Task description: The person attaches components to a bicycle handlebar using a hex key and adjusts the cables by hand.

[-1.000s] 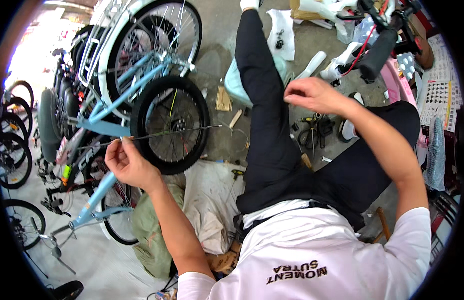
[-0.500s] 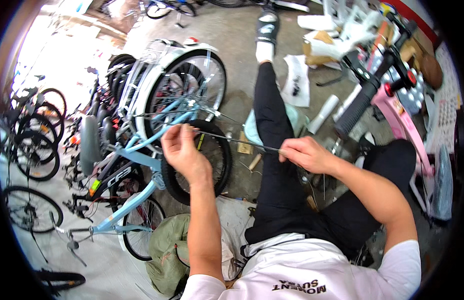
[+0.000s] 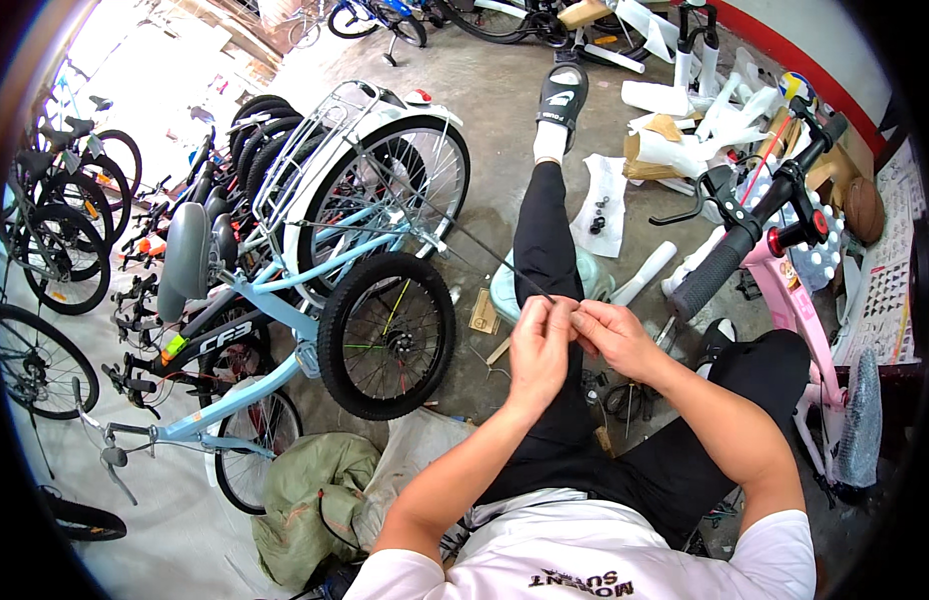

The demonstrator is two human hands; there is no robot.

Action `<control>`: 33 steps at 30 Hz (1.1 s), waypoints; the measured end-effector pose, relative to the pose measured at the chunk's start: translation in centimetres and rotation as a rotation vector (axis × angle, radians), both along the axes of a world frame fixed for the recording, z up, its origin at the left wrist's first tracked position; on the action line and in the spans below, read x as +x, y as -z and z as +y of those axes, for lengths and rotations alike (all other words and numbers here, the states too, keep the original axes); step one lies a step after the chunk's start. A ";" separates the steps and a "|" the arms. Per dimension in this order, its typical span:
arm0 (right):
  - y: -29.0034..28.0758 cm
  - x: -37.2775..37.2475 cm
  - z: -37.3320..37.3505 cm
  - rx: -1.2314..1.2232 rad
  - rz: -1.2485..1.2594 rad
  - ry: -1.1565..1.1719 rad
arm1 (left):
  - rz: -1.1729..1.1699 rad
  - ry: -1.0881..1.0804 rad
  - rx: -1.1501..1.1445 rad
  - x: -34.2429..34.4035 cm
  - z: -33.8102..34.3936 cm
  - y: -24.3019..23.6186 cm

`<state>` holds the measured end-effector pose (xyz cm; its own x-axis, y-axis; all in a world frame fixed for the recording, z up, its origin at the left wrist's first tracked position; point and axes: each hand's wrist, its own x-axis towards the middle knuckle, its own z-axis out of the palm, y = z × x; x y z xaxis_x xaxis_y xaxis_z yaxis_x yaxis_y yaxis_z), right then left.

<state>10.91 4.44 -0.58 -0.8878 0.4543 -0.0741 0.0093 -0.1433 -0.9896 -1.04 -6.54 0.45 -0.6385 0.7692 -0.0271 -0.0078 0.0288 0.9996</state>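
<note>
Both the left hand (image 3: 540,352) and the right hand (image 3: 619,345) are pinching one end of a thin dark cable (image 3: 492,252), meeting above the black trouser leg (image 3: 546,225). The cable is running forward and leftward toward a light-blue bicycle (image 3: 270,382); a pink frame (image 3: 775,288) is standing at right.

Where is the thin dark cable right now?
In the head view, the cable slants up and left from the person's hands, near centre, toward the blue bike.
</note>
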 end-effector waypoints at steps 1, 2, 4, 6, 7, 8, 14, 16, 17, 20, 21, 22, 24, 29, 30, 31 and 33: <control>0.0 0.0 0.1 -0.011 -0.010 -0.018 | 0.028 -0.009 -0.023 -0.4 0.1 0.2; -0.1 0.2 0.3 -0.019 -0.019 -0.032 | 0.121 -0.058 -0.054 -1.3 0.6 -1.1; -0.7 0.2 0.1 0.013 -0.038 -0.050 | 0.077 -0.145 0.031 -5.1 0.9 -4.0; -0.8 0.7 -0.1 0.064 -0.043 -0.066 | 0.094 -0.267 0.076 -11.1 1.8 -6.8; -0.6 0.9 -0.3 0.038 -0.042 -0.071 | 0.030 -0.292 0.124 -14.3 2.2 -7.9; -0.6 1.1 -0.5 0.052 -0.057 -0.068 | 0.063 -0.346 0.150 -16.4 2.8 -9.8; -0.8 1.0 -0.6 0.150 -0.086 -0.033 | -0.040 -0.226 0.261 -21.0 2.8 -13.3; -0.3 1.0 -0.7 0.184 -0.109 -0.008 | -0.125 -0.176 0.304 -20.7 2.5 -13.2; -0.3 0.9 -0.8 0.225 -0.119 0.002 | -0.139 -0.169 0.303 -20.3 2.4 -13.1; 0.5 1.2 -1.0 0.379 -0.148 0.039 | -0.144 -0.116 0.285 -18.5 2.5 -12.4; 0.7 1.3 -0.9 0.420 -0.154 0.046 | -0.106 -0.090 0.239 -17.6 2.6 -12.2; 0.7 1.3 -1.0 0.459 -0.158 0.052 | -0.066 -0.065 0.190 -16.7 2.6 -12.2; 0.6 1.5 -1.0 0.529 -0.157 0.042 | -0.088 -0.030 0.184 -15.5 2.6 -11.8; 0.9 1.6 -0.3 0.607 -0.187 0.018 | -0.038 -0.134 0.270 -17.6 2.7 -13.9; 1.2 1.8 -0.3 0.590 -0.204 0.009 | -0.046 -0.135 0.274 -17.5 2.7 -14.2; 1.3 1.8 -0.3 0.572 -0.216 0.002 | -0.085 -0.127 0.280 -17.3 2.6 -14.4; 1.2 1.9 -0.5 0.492 -0.254 -0.069 | -0.155 -0.132 0.273 -16.8 2.1 -14.6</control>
